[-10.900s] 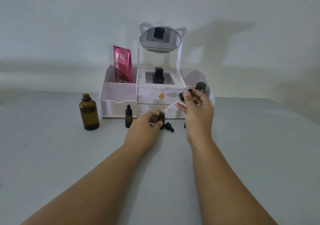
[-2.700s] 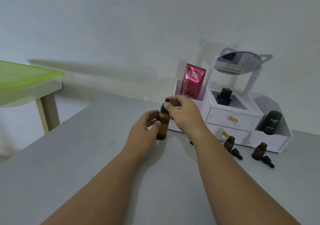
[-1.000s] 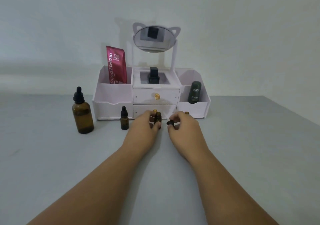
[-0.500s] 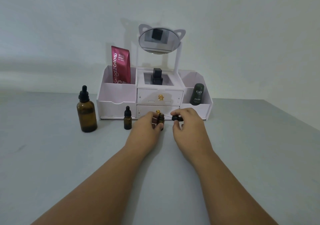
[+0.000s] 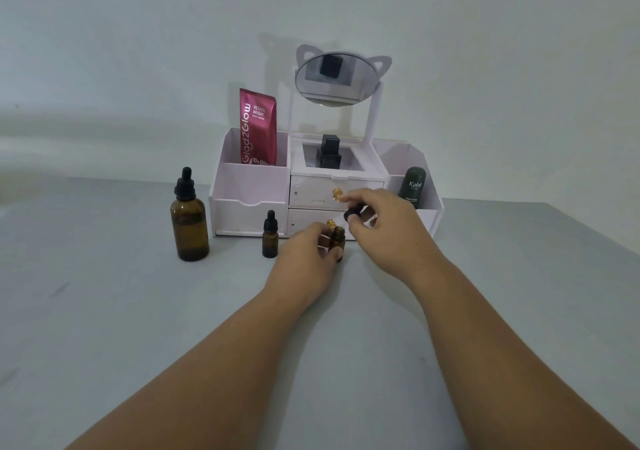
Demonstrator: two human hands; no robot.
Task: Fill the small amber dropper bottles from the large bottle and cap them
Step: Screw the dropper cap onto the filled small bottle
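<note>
Left hand [image 5: 308, 259] around open small bottle [image 5: 338, 241], contents unclear; right hand [image 5: 384, 227] pinching dropper cap [image 5: 351, 214].

Amber bottles [image 5: 189, 227], black dropper caps [image 5: 184, 186], pale pink organiser [image 5: 251, 186], magenta sachet [image 5: 258, 127]

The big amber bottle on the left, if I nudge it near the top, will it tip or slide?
The big amber bottle looks tall and narrow with a dropper cap, so a high nudge would probably tip it. It looks like glass, so it is likely fragile. How full it is cannot be told.
</note>
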